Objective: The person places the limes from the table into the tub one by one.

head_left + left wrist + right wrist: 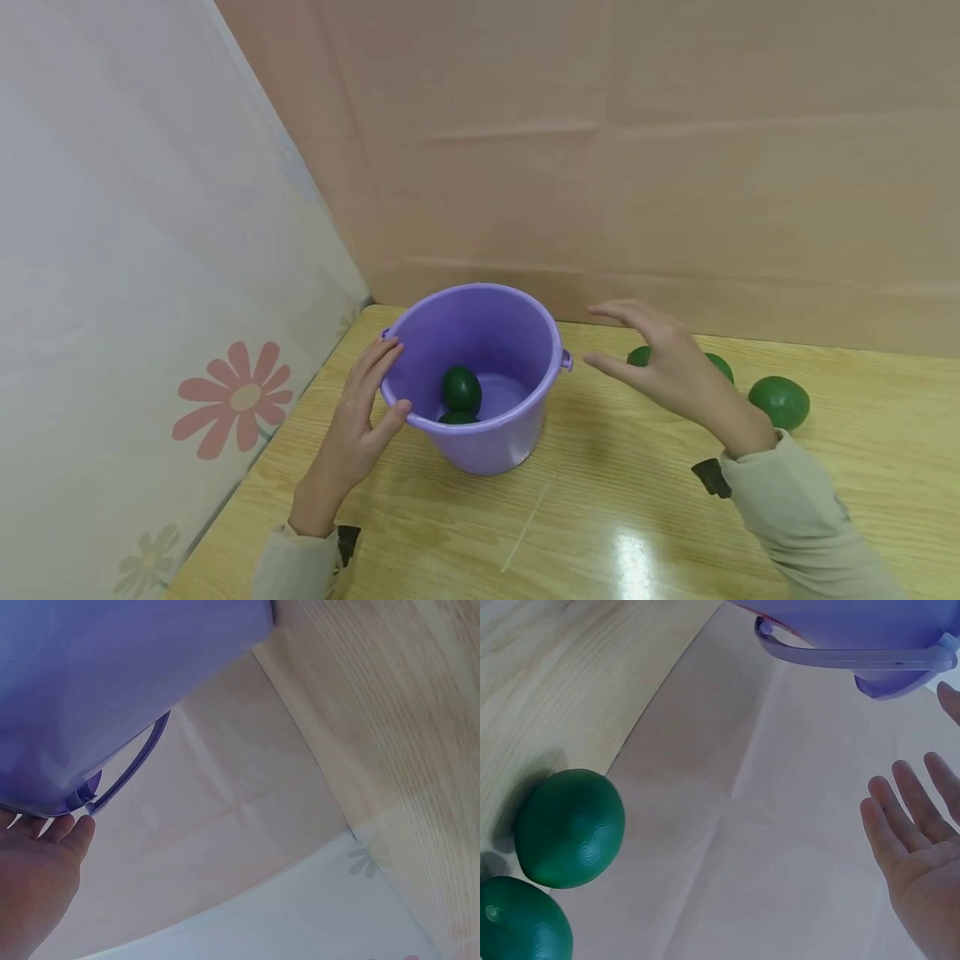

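A purple bucket [491, 446] stands upright on the table, with two dark green lime-like fruits [461, 389] inside. My left hand [356, 429] touches the bucket's left rim, fingers extended and thumb spread along the near edge. In the left wrist view its fingertips meet the rim beside the handle [135, 769]. To the right of the bucket, my right hand [675, 367] hovers with fingers and thumb apart and nothing between them. Behind and beside that hand lie three more green fruits [780, 402]; two of these fruits [570, 829] show in the right wrist view.
The wood-grain table [600, 533] meets a brown papered wall [637, 167] at the back. On the left, close to the bucket, hangs a pale sheet [135, 208] with printed flowers. Dark straps [711, 478] show at both sleeve cuffs.
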Demonstrator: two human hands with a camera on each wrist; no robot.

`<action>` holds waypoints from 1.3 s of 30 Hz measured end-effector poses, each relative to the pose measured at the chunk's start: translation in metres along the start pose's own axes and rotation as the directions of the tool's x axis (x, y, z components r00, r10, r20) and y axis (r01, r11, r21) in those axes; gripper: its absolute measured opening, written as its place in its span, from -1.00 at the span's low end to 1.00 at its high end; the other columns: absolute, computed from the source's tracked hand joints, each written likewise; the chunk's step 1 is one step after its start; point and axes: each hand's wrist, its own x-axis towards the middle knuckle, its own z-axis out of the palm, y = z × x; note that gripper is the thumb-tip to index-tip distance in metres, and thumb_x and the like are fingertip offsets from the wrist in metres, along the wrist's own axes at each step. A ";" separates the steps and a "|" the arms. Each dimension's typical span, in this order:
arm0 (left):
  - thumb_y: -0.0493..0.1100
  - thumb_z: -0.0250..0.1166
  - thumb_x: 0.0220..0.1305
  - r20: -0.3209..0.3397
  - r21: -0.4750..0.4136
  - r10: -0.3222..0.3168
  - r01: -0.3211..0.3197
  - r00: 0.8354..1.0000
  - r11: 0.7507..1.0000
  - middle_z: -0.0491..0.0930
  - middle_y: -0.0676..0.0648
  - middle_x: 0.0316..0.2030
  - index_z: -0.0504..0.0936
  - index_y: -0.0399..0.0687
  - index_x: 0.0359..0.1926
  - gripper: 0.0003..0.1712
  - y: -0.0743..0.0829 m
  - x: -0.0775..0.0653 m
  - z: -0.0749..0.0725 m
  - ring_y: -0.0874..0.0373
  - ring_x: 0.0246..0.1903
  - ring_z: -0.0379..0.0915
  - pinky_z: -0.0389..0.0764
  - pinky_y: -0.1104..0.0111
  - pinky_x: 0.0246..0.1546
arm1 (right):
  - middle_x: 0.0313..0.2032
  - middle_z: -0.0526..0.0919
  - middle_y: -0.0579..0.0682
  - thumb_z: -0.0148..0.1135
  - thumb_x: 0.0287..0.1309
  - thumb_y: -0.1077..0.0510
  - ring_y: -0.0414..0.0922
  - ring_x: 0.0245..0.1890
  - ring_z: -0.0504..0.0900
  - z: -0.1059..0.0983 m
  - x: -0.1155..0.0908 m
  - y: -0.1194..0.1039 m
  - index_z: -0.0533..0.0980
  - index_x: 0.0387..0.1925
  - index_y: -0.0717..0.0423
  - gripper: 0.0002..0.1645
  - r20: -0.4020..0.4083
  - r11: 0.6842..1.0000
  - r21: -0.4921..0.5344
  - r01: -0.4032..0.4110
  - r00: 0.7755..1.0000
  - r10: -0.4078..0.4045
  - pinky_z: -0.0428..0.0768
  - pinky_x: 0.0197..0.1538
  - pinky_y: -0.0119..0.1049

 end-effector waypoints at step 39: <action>-0.18 0.18 0.18 -0.002 0.002 0.000 0.000 1.000 1.000 0.08 -0.06 0.36 0.19 -0.04 0.34 -0.31 0.002 0.001 -0.001 -0.04 0.40 -0.15 0.15 -0.15 0.24 | 0.17 0.43 0.02 0.26 0.02 -0.16 0.11 0.21 0.35 0.002 -0.031 0.041 0.34 0.19 0.06 -0.27 0.154 0.965 -0.062 -0.256 0.952 0.263 0.37 0.10 0.16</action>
